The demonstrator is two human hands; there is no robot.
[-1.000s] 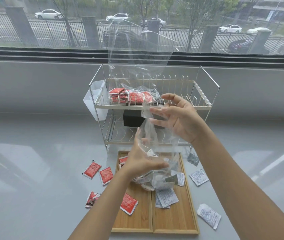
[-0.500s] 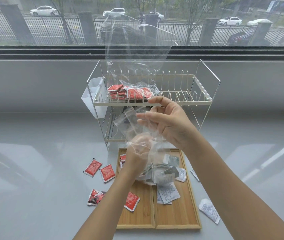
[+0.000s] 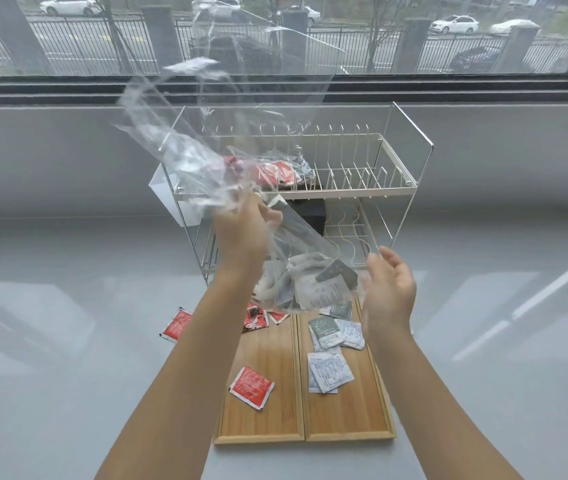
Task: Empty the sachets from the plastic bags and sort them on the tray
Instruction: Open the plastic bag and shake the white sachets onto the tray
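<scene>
A: What's biggest here?
B: The grey desk (image 3: 68, 341), then the wire rack (image 3: 362, 188) at its back. A second clear bag (image 3: 268, 81) of red sachets stands on the rack's top shelf.
A: And the tray?
B: A wooden tray (image 3: 345, 420) with 2 compartments, just in front of the rack — red sachets (image 3: 251, 388) in the left one, white sachets (image 3: 329, 372) in the right.
A: The hands?
B: The left hand (image 3: 241, 233) grips a clear bag (image 3: 178, 161) raised above the tray, white sachets bunched in its lower end. The right hand (image 3: 388, 292) is beside that end, fingers relaxed, holding nothing.
A: Anything off the tray?
B: 1 red sachet (image 3: 175, 325) on the desk, left of it.
</scene>
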